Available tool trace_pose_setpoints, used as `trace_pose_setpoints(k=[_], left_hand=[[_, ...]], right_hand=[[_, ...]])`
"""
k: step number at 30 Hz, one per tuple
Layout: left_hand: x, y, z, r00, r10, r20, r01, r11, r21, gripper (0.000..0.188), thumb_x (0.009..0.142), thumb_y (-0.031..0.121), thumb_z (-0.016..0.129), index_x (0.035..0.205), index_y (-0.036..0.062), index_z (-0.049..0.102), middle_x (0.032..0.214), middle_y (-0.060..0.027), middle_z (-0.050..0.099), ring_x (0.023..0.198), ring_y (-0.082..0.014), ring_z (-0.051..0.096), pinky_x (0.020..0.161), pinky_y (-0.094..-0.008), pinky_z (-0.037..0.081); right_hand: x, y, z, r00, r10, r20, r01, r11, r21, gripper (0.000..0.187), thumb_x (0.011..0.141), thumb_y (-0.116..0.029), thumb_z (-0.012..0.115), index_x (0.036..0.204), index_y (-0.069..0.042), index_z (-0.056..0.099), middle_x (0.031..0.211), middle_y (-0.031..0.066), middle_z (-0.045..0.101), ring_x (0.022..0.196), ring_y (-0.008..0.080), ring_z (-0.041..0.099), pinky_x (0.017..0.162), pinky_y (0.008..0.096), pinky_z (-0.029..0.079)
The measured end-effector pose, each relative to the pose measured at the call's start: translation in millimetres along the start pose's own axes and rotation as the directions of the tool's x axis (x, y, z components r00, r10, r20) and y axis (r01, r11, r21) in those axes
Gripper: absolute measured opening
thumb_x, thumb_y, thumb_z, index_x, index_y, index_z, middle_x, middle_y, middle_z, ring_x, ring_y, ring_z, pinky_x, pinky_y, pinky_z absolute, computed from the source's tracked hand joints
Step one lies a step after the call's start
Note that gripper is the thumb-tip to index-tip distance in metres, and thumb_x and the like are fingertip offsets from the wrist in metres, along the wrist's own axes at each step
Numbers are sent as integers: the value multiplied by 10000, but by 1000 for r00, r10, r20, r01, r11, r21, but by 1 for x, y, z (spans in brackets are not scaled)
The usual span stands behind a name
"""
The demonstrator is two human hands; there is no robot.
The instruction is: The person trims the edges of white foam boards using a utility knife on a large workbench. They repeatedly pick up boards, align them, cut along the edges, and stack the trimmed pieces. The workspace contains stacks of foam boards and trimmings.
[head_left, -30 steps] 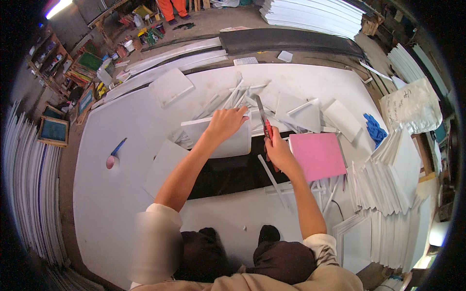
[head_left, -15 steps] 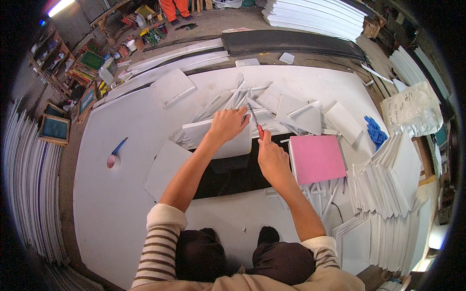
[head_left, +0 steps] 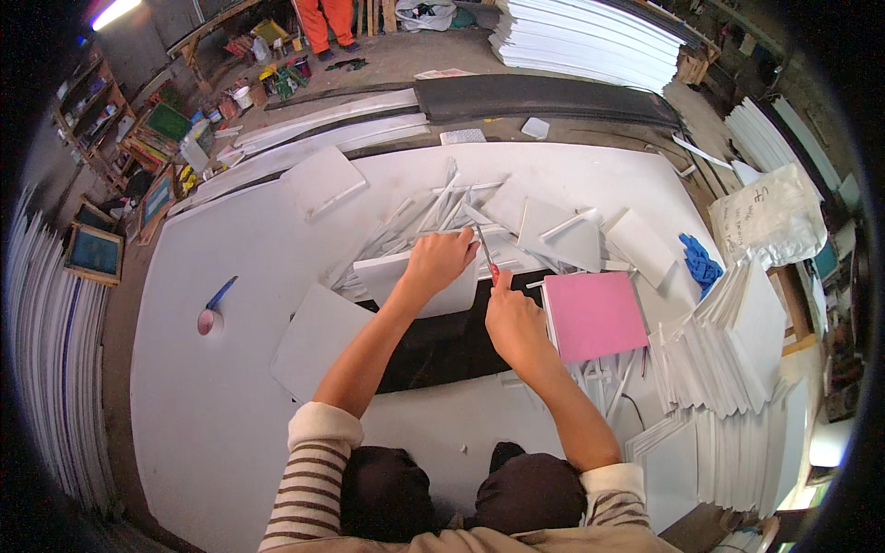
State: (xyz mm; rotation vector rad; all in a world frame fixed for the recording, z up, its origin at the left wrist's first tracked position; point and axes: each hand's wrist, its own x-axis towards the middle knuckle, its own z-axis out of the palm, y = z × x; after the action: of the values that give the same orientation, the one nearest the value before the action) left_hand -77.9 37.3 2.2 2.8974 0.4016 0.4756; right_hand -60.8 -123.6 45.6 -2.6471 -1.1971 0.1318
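Observation:
My left hand (head_left: 441, 262) is closed on the top edge of a white board (head_left: 450, 300), which is tilted up above a black sheet (head_left: 433, 355). My right hand (head_left: 514, 313) grips a red-handled knife (head_left: 494, 270). Its thin grey blade points away from me and meets the board's right end, close to my left fingertips. Just beyond the board lies a heap of narrow white offcut strips (head_left: 447, 207). A pink square panel (head_left: 595, 316) lies to the right of my right hand.
Loose white panels (head_left: 323, 182) lie around the heap. At the right are a blue crumpled glove or cloth (head_left: 701, 265) and stacked white boards (head_left: 724, 346). A cup (head_left: 210, 322) with a blue-handled tool (head_left: 221, 293) stands left. Beyond, a person in orange trousers (head_left: 324, 20) stands.
The view has shifted slightly, so the scene sits a little lower. Both hands keep their holds, and the knife stays at the board's right end, its blade moved only slightly.

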Motion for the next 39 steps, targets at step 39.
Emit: trace_pose_setpoints(k=[39], left_hand=[[2,4,-9,997,-28,-67,-3,909,-417,249,762,261,613,901,60,570,844,-90,565,719,-228,581,636,-333,463]], right_hand=[[16,2,25,996,82,41,-87,986,139,156,847,-90,384,928,41,408,750,241,608,733,366,621,637,443,505]])
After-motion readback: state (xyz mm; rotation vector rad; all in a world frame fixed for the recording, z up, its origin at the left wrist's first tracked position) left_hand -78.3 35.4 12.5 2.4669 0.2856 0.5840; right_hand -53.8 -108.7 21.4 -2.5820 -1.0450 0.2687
